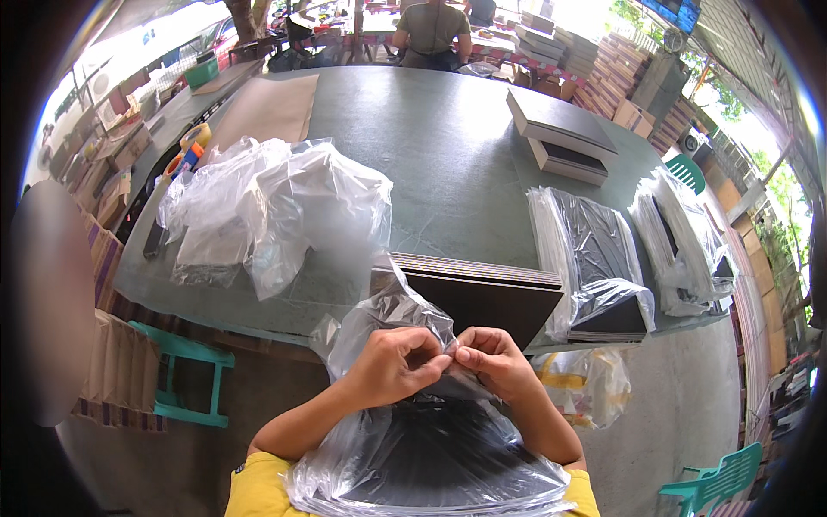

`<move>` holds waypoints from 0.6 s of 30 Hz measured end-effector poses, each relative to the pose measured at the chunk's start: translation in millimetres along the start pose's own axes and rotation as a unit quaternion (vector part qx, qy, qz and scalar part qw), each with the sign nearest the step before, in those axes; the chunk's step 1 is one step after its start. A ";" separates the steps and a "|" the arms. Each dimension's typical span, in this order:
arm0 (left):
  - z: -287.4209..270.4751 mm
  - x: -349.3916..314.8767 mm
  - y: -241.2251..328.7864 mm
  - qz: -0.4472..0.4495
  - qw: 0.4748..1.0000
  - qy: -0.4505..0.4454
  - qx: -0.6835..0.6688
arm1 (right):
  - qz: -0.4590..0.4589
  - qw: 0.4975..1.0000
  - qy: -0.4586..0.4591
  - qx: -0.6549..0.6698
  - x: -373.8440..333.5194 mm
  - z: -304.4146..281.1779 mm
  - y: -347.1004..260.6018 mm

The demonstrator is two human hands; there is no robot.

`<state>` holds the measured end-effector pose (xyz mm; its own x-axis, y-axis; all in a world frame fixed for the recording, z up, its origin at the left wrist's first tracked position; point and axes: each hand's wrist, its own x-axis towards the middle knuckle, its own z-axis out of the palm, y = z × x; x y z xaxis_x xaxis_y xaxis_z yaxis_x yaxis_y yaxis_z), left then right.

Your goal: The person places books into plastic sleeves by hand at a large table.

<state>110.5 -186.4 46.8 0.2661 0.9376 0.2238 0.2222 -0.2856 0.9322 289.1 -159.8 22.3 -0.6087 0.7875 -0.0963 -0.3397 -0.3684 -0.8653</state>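
My left hand and my right hand meet in front of my chest, fingertips pinching the thin film of a clear plastic bag. Beyond my hands, a stack of black boards with pale edges stands at the table's near edge; the bag covers part of its left side. Below my hands, close to my body, lie flat black sheets or boards in clear plastic. Whether this plastic is the same bag cannot be made out.
Loose clear bags heap on the green table, left. Bagged black stacks lie right, with unwrapped black slabs behind. Tape rolls sit far left. Green stools and a chair flank me. A person sits beyond.
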 end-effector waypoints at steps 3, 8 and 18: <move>-2.8 -1.0 -2.7 -0.021 1.000 -0.007 -0.014 | 0.004 0.999 0.005 -0.050 -3.6 -5.4 -6.8; -6.0 1.1 -2.6 0.007 1.000 -0.028 -0.006 | 0.022 0.995 0.015 -0.101 -4.6 -0.7 -13.0; -8.7 0.3 -1.3 0.027 0.999 -0.023 0.008 | -0.001 0.997 0.026 -0.069 0.5 -1.2 -5.4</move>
<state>102.1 -184.0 48.1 0.3210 0.9106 0.2605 0.2208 -0.3394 0.9144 291.4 -156.8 26.4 -0.5687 0.8141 -0.1173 -0.2366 -0.2986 -0.9246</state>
